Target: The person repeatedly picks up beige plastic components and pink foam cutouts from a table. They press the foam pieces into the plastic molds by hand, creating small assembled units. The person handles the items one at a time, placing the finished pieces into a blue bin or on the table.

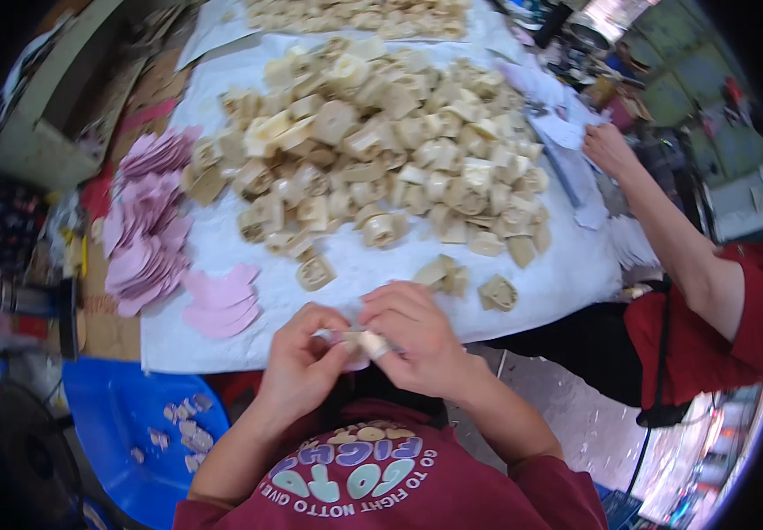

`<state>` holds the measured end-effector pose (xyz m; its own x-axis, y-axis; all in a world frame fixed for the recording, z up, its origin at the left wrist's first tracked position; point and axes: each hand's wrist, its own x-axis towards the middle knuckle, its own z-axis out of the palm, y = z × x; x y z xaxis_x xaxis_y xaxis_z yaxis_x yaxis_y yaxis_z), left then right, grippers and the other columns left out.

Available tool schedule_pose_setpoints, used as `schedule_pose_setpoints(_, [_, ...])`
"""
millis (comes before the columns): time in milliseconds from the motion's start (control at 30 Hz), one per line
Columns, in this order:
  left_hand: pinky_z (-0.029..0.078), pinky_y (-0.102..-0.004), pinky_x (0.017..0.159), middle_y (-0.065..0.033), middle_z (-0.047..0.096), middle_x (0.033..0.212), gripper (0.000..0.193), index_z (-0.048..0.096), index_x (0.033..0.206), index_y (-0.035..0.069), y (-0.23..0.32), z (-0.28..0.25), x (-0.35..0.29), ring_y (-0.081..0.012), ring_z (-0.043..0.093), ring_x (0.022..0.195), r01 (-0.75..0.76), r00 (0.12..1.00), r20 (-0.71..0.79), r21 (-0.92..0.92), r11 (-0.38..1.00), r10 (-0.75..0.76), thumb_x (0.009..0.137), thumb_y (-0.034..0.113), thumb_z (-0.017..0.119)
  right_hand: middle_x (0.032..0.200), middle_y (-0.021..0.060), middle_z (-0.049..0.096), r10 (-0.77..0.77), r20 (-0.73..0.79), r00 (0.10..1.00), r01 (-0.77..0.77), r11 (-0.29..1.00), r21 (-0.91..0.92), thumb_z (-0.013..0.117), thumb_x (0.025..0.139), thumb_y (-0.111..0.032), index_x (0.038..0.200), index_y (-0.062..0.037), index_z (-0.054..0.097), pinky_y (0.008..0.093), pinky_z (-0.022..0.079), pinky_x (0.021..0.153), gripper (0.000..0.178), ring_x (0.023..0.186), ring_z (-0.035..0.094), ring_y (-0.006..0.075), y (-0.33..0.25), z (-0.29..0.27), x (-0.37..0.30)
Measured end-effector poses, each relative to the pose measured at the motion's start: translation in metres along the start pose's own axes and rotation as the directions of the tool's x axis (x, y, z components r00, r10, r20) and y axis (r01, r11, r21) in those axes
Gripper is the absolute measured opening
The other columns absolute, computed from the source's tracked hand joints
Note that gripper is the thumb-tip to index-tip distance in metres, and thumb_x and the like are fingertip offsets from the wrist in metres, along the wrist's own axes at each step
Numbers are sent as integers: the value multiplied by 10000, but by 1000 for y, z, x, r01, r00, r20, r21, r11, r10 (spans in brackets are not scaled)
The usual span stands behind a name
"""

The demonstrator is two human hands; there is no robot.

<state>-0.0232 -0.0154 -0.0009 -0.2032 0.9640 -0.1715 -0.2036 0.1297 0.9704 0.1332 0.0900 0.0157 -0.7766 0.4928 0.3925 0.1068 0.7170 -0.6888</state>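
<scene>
Cream piece [372, 343]: located between the two hands, low in the view, just in front of the worktop's near edge. Hands were together, fingertips clamped on the piece from either side; left hand [303, 355] at its left end, right hand [418, 343] at its right. Detail at the fingertips was blurred. On the white-covered worktop [567, 278], just beyond the hands, lay a few loose cream blocks [497, 292], then a large heap of similar blocks [337, 132]. Loose pink cut-outs [222, 305] lay near the left hand; stacked pink cut-outs [147, 221] stood farther left. Lower left: blue basin [103, 406] containing small pieces [194, 435]. Right: co-worker's hand [611, 148] at the worktop's far-right side.
</scene>
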Motion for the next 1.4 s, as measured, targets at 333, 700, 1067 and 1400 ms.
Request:
schedule_pose_setpoints(333, [526, -234, 627, -113, 532, 1064, 238, 554, 969, -3, 11, 10, 15, -126, 608, 796, -282, 940, -26, 496, 821, 339, 771, -128, 597, 897, 96, 637, 353, -102, 930, -270, 843, 465, 632, 767, -55, 807, -11, 618, 372, 453, 841, 61, 942, 566, 280, 9, 12, -8])
schedule_pose_setpoints(700, [560, -367, 760, -126, 583, 1201, 481, 372, 1382, 40, 29, 32, 16, -230, 623, 1022, 179, 954, -23, -757, 628, -300, 964, 276, 401, 1171, 86, 604, -25, -474, 880, 37, 999, 17, 699, 780, -134, 963, -94, 670, 456, 384, 969, 190, 1205, 475, 336, -8, 22, -9])
schedule_pose_setpoints(1067, [535, -310, 746, -127, 539, 1191, 544, 292, 1450, 76, 34, 51, 17, -201, 598, 988, 8, 951, -256, -542, 840, -174, 970, 310, 396, 1486, 125, 327, 292, -107, 950, -65, 524, 849, 537, 925, -131, 1296, -77, 550, 329, 350, 1035, 374, 1308, 397, 223, 6, 51, -3])
schedule_pose_setpoints(1400, [452, -335, 953, -105, 481, 1295, 526, 299, 1459, 111, 20, 35, 19, -201, 526, 1148, -111, 987, -142, -315, 943, 69, 980, 292, 420, 1412, 189, 410, 343, -181, 922, -122, 699, 705, 504, 948, -180, 1197, 36, 576, 372, 349, 1043, 337, 1293, 407, 305, -2, 48, 6])
